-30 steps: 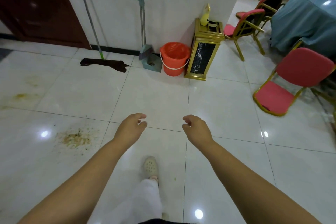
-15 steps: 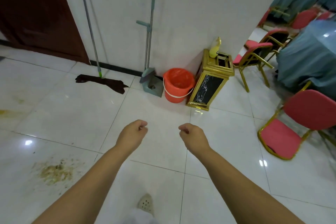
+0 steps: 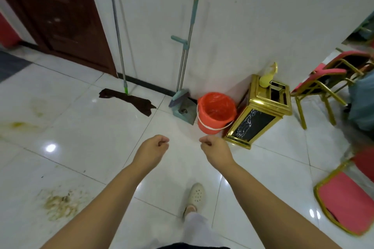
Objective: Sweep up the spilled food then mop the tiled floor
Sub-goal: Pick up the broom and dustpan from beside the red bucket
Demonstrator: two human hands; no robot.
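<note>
Spilled food (image 3: 58, 204) lies as a brownish patch on the white tiles at lower left, with yellow smears (image 3: 19, 125) further left. A mop (image 3: 129, 101) with a dark cloth head leans on the wall. A grey-blue broom and dustpan set (image 3: 183, 105) stands against the wall beside an orange bucket (image 3: 215, 113). My left hand (image 3: 153, 150) and my right hand (image 3: 215, 151) are held out in front of me, both curled into loose fists with nothing in them, about a step short of the dustpan and bucket.
A gold and black bin (image 3: 259, 115) with a yellow spray bottle (image 3: 268, 78) on top stands right of the bucket. Red chairs with gold frames (image 3: 344, 200) stand at the right. A dark wooden door (image 3: 60, 18) is at upper left. My white shoe (image 3: 196, 195) is below.
I have walked closer to the wall, so the broom, bucket and bin appear larger and nearer. Both hands have curled from loosely open into fists. The food patch has slid toward the lower left.
</note>
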